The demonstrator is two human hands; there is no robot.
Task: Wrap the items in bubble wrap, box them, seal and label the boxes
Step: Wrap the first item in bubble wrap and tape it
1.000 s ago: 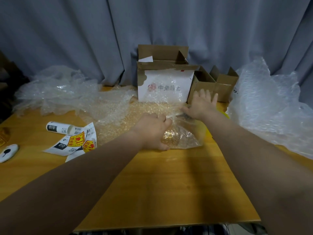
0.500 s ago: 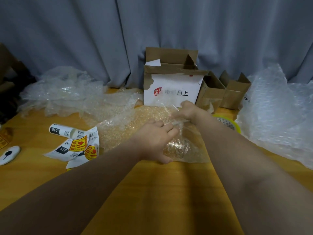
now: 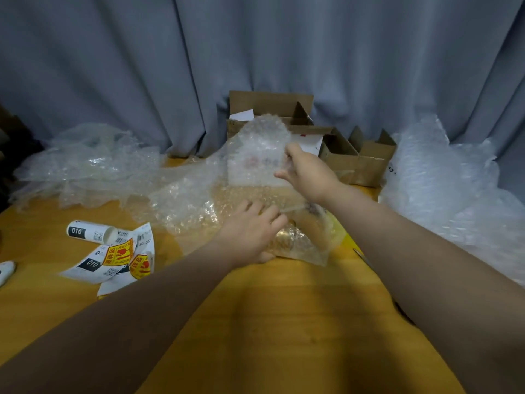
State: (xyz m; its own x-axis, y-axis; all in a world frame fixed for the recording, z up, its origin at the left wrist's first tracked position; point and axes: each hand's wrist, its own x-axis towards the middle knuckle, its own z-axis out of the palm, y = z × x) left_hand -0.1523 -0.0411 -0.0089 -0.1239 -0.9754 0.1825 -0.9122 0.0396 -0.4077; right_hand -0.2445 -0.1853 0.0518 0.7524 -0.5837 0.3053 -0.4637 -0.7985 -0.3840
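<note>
The left hand lies flat with straight fingers, gripping nothing, and presses the gold-coloured item onto the table. The item is half covered by bubble wrap. The right hand clutches that sheet's edge, holding it upright before the box. Labels lie left.

"010" on label roll; "010" also on loose label strip.

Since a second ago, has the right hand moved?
Yes. The right hand rose from the tabletop beside the base of the white-fronted box and now holds a bubble wrap edge up against that box's front.
</note>
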